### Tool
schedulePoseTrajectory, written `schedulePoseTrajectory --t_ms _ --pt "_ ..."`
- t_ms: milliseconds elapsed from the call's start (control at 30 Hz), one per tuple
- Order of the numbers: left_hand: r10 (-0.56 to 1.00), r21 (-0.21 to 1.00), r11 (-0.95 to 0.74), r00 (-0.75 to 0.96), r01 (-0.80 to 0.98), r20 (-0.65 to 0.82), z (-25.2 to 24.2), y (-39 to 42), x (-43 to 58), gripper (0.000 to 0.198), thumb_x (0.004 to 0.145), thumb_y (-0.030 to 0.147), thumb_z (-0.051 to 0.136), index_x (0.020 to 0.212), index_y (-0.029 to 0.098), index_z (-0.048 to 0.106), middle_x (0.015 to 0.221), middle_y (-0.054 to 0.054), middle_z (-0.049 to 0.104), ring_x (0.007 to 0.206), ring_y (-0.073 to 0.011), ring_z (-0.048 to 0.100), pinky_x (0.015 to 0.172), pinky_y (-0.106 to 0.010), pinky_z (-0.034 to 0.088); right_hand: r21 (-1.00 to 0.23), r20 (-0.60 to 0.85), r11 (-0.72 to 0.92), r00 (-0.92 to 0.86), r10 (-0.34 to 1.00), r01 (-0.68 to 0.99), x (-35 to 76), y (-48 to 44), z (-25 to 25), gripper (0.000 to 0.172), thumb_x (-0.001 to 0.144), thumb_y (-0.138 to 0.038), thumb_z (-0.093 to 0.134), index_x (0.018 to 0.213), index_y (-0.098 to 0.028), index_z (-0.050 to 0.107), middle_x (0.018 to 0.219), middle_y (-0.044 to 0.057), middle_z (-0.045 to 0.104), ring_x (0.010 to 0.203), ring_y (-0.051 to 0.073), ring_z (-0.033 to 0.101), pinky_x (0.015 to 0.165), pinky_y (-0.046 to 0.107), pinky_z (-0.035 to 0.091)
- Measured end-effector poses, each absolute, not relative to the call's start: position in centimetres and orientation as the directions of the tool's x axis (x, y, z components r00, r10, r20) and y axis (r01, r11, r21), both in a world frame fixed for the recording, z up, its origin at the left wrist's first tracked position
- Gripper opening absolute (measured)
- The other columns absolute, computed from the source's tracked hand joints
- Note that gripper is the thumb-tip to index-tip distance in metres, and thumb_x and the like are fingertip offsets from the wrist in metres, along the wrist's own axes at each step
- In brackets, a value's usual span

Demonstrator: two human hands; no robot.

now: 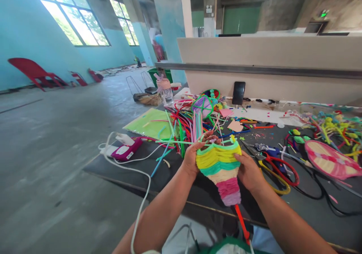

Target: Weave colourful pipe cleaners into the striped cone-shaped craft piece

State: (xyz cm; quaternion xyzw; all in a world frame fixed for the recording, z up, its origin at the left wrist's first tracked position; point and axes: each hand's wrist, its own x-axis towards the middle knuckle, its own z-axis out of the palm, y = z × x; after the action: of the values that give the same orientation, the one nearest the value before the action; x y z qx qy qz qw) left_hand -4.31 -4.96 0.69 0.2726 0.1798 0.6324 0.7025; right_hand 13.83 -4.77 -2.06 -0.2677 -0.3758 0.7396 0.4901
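I hold a fan-shaped piece [221, 170] woven from fuzzy craft stems in bands of green, yellow, teal, cream, pink and lilac, with a red handle pointing down toward me. My left hand [196, 154] grips its upper left edge, fingers curled over the top rim. On the right edge my right hand [249, 170] is closed round it. The piece hangs just above the near side of the dark table [175, 171].
A heap of loose coloured stems [183, 124] lies behind the fan. Scissors with red and yellow handles [273, 163] sit to the right, then a finished pink fan [329, 159]. A pink phone with white cable [126, 150], green sheet [151, 123], bottle [166, 88] and black phone [238, 92] stand further off.
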Motion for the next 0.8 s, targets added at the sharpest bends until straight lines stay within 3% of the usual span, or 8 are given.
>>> schedulePoseTrajectory --t_ms 67,133,200,267,400,600,700,800 --pt "0.986 0.608 0.049 0.136 -0.793 0.098 0.6 -4.9 -4.4 0.055 0.067 0.017 0.059 0.122 0.017 0.057 0.111 -0.013 0.067 0.099 -0.0298 0.066 0.091 -0.048 0.050 -0.918 0.060 -0.024 -0.198 0.978 -0.395 13.9 -4.9 -2.2 0.033 0.077 -0.034 0.068 0.109 -0.025 0.063 0.105 0.005 0.070 0.103 0.025 0.063 0.094 0.043 0.046" --pt "0.984 0.605 0.051 0.143 -0.795 0.105 0.5 -4.8 -4.4 0.054 0.068 0.015 0.059 0.122 0.017 0.057 0.110 -0.013 0.067 0.098 -0.0288 0.067 0.091 -0.047 0.050 -0.944 0.309 0.313 0.052 0.950 -0.104 14.2 -5.0 -1.9 0.034 0.077 -0.034 0.068 0.111 -0.028 0.061 0.114 0.005 0.064 0.109 0.024 0.056 0.097 0.042 0.041" --pt "0.980 0.601 0.059 0.162 -0.797 0.119 0.5 -4.8 -4.4 0.053 0.068 0.013 0.058 0.120 0.016 0.058 0.110 -0.012 0.067 0.095 -0.0264 0.067 0.090 -0.044 0.050 -0.781 0.602 0.560 0.097 0.792 0.277 14.7 -5.0 -1.1 0.029 0.079 -0.030 0.067 0.108 -0.028 0.064 0.118 0.007 0.058 0.114 0.025 0.050 0.101 0.043 0.035" --pt "0.975 0.604 0.063 0.179 -0.795 0.134 0.5 -4.8 -4.4 0.050 0.068 0.011 0.058 0.118 0.015 0.059 0.110 -0.011 0.066 0.091 -0.0238 0.068 0.089 -0.041 0.051 -0.534 0.735 0.668 -0.107 0.670 0.519 15.0 -4.6 0.2 0.020 0.085 -0.026 0.060 0.102 -0.028 0.069 0.113 0.007 0.058 0.109 0.025 0.051 0.098 0.045 0.032" --pt "0.973 0.641 0.045 0.180 -0.766 0.147 0.4 -4.8 -4.4 0.051 0.066 0.009 0.058 0.116 0.016 0.061 0.115 -0.011 0.065 0.089 -0.0230 0.068 0.089 -0.040 0.050 -0.209 0.633 0.681 -0.434 0.641 0.702 14.6 -3.0 2.8 0.018 0.088 -0.022 0.056 0.087 -0.029 0.073 0.103 0.005 0.062 0.098 0.023 0.050 0.085 0.041 0.030" --pt "0.959 0.657 0.061 0.228 -0.751 0.171 -0.5 -4.2 -4.2 0.054 0.061 0.008 0.059 0.113 0.014 0.063 0.109 -0.012 0.067 0.088 -0.0239 0.067 0.085 -0.038 0.051 0.083 0.389 0.708 -0.677 0.625 0.702 13.7 -1.8 4.8 0.022 0.088 -0.023 0.056 0.071 -0.021 0.070 0.090 0.007 0.061 0.095 0.023 0.048 0.080 0.040 0.027" --pt "0.958 0.660 0.067 0.233 -0.749 0.167 -0.8 -4.0 -4.3 0.054 0.058 0.007 0.059 0.112 0.013 0.064 0.104 -0.011 0.068 0.082 -0.0210 0.067 0.081 -0.035 0.052 0.192 0.276 0.719 -0.740 0.613 0.668 13.3 -2.1 5.5 0.022 0.090 -0.025 0.050 0.077 -0.019 0.067 0.089 0.008 0.059 0.092 0.023 0.050 0.075 0.037 0.028" --pt "0.953 0.672 0.105 0.266 -0.733 0.142 -1.1 -3.8 -4.4 0.055 0.058 0.008 0.059 0.113 0.013 0.063 0.105 -0.011 0.068 0.082 -0.0197 0.067 0.080 -0.033 0.051 0.215 0.174 0.733 -0.764 0.621 0.645 13.2 -2.4 5.7 0.018 0.089 -0.024 0.048 0.092 -0.018 0.064 0.090 0.008 0.061 0.086 0.021 0.054 0.069 0.034 0.030"
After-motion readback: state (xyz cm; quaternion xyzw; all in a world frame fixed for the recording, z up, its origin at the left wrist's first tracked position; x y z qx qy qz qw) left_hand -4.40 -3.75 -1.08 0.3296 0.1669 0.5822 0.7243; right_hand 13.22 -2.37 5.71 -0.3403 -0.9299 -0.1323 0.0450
